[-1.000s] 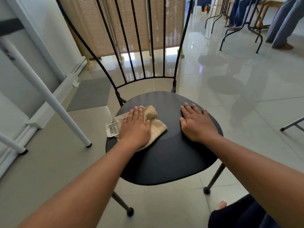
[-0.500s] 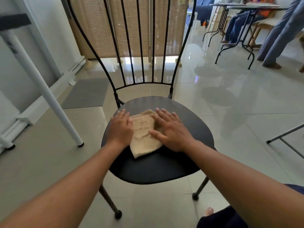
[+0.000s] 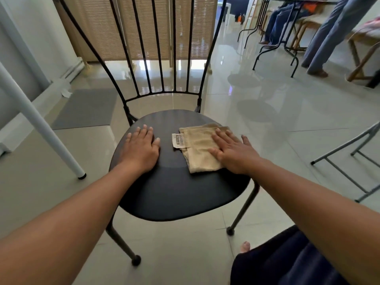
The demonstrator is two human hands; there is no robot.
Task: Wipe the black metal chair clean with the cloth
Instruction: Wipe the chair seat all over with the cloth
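Observation:
The black metal chair [image 3: 174, 194] stands in front of me, its round seat facing up and its thin barred back behind. A folded beige cloth [image 3: 197, 149] with a white label lies flat on the right half of the seat. My right hand [image 3: 234, 153] presses palm-down on the cloth's right side, fingers spread. My left hand [image 3: 141, 149] rests flat on the bare left half of the seat, apart from the cloth, holding nothing.
A white slanted table leg [image 3: 41, 124] stands at the left. A grey mat [image 3: 86, 109] lies on the glossy tiles. A grey folding frame [image 3: 349, 161] is at the right. People's legs [image 3: 329, 33] and other furniture stand at the far right. My bare toe [image 3: 245, 246] shows below.
The cloth passed from under my left hand to under my right hand and slid to the right side of the seat. My left hand moved off it onto the bare seat.

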